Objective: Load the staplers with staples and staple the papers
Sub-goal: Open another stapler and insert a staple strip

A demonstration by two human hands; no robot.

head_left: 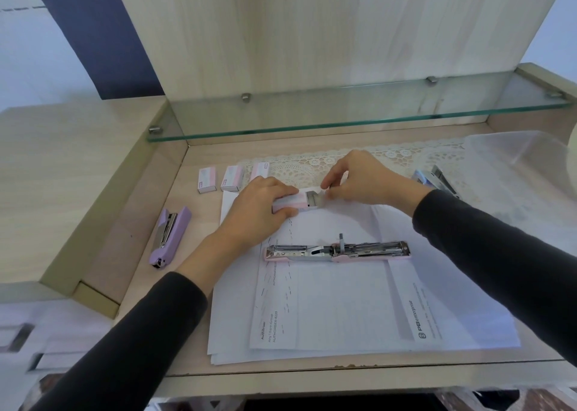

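Both arms, in dark long sleeves, reach forward from the near edge and angle toward each other. The left hand (259, 209) lies palm down, fingers curled in a grip, thumb on the near side. The right hand (362, 178) sits just right of it, wrist raised, thumb and forefinger pinched together at their tips.

Your sleeves (131, 342) are black. Lilac stapler (168, 237) on your left, a pink-and-chrome one (337, 251) lies open on white papers (343, 310) with grey print. Pale pink staple boxes (207, 180) — lace-patterned cream doily (299, 165) behind, light wood desk (131, 235).
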